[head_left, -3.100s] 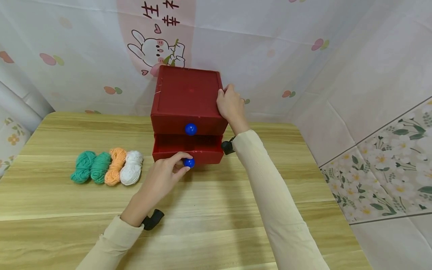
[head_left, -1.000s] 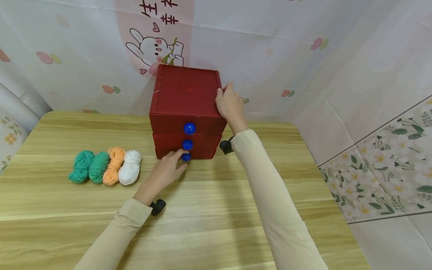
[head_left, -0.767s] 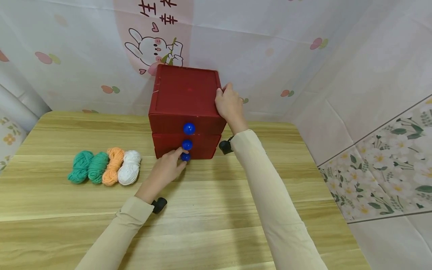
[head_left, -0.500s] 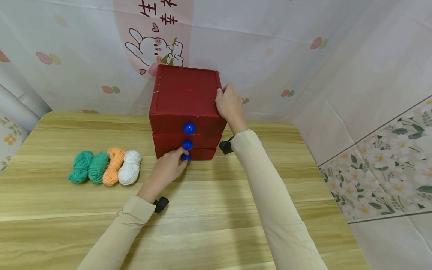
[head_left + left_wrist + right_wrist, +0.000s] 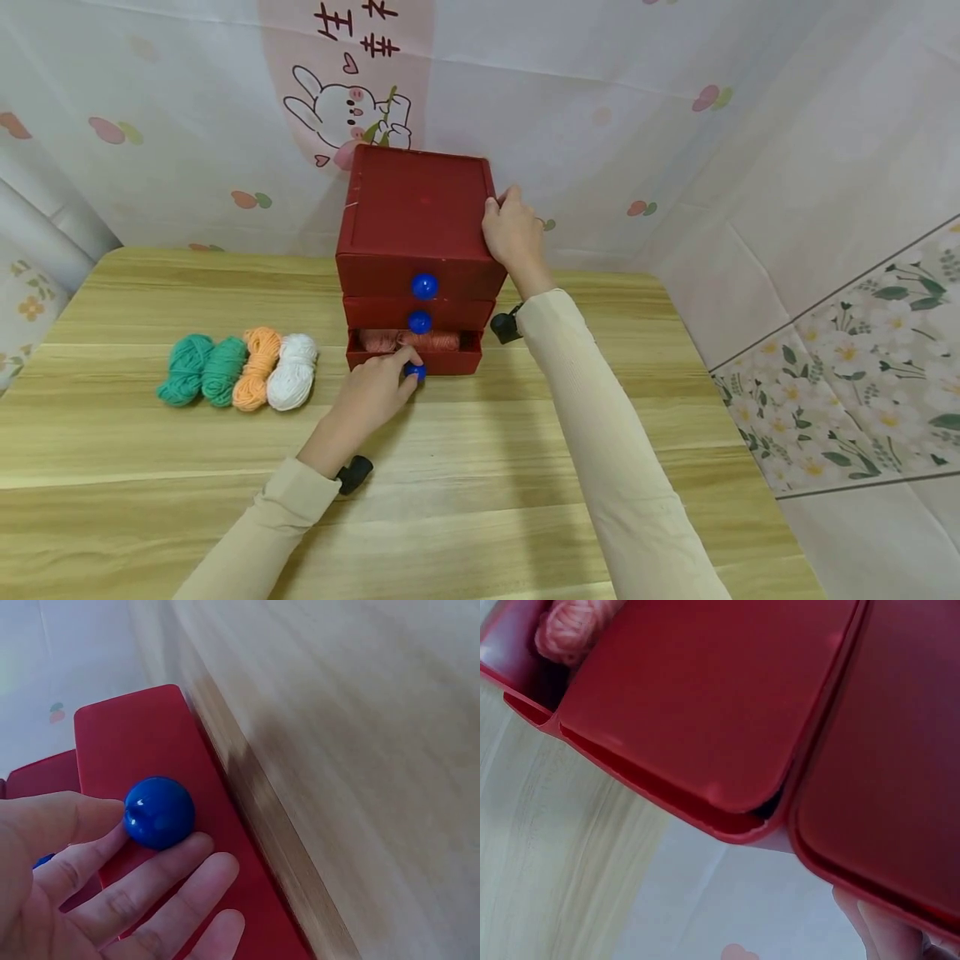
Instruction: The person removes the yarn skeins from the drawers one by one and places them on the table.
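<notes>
A red cabinet (image 5: pixel 420 204) with three stacked drawers and blue ball knobs stands against the back curtain. Its bottom drawer (image 5: pixel 459 362) is pulled partway out, showing pinkish-red yarn skeins (image 5: pixel 437 341) inside; one yarn end also appears in the right wrist view. My left hand (image 5: pixel 369 395) pinches that drawer's blue knob (image 5: pixel 160 813) between thumb and fingers. At the cabinet's upper right edge, my right hand (image 5: pixel 514 233) holds on, thumb over the top and fingers down the side. The upper knob (image 5: pixel 424 287) and middle knob (image 5: pixel 419 322) are untouched, their drawers pushed in.
Left of the cabinet, yarn skeins lie in a row on the wooden table (image 5: pixel 480 500): two green skeins (image 5: pixel 223 372), an orange skein (image 5: pixel 257 369) and a white skein (image 5: pixel 292 372). A printed curtain (image 5: pixel 570 117) hangs behind; a tiled wall (image 5: pixel 847 367) borders the right side.
The middle drawer, open at first, has gone in. My left hand has moved to the bottom knob and drawn that drawer toward me, exposing yarn. My right hand stays on the cabinet.
</notes>
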`<state>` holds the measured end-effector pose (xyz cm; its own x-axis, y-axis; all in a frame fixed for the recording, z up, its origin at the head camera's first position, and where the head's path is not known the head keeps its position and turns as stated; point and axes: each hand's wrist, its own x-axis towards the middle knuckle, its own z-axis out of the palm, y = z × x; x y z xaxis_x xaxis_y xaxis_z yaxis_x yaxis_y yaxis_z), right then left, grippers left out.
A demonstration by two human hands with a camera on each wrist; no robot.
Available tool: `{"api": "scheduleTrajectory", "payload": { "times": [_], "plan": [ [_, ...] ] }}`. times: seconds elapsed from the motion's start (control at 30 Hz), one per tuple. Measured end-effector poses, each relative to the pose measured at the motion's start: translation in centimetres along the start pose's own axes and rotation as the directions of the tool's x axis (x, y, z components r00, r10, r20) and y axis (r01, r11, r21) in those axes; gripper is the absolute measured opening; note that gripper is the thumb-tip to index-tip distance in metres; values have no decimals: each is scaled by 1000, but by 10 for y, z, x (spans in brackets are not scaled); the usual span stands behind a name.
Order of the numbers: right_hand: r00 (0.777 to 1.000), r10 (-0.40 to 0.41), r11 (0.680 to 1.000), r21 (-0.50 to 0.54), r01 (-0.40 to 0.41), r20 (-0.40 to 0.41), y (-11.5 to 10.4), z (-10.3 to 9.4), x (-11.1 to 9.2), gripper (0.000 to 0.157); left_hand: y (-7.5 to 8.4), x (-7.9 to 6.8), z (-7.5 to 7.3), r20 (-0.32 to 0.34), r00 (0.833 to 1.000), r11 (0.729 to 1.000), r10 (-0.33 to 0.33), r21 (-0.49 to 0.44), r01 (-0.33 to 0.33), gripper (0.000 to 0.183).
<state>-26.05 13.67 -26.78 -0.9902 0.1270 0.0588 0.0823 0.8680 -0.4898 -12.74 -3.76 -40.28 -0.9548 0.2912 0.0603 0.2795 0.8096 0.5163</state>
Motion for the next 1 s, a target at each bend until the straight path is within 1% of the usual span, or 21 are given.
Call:
{"api": "scheduleTrajectory", "payload": {
  "times": [0.23, 0.47, 0.57, 0.77, 1.0],
  "plan": [
    [1000, 8, 1000, 10, -8, 3, -1, 0, 0, 37, 5, -15, 0, 7, 1000, 1000, 6, 4, -6, 20],
    [1000, 8, 1000, 8, -8, -1, 0, 0, 1, 37, 7, -30, 2, -8, 1000, 999, 23, 27, -23, 21],
    [1000, 11, 1000, 11, -11, 0, 0, 1, 1, 37, 8, -35, 4, -7, 1000, 1000, 24, 19, -24, 22],
    [1000, 17, 1000, 14, -17, 3, 0, 1, 1, 37, 11, -45, 4, 4, 1000, 1000, 12, 7, -12, 24],
    [1000, 20, 1000, 20, -21, 11, 0, -1, -1, 37, 11, -53, 6, 10, 1000, 1000, 14, 4, -14, 25]
  ]
}}
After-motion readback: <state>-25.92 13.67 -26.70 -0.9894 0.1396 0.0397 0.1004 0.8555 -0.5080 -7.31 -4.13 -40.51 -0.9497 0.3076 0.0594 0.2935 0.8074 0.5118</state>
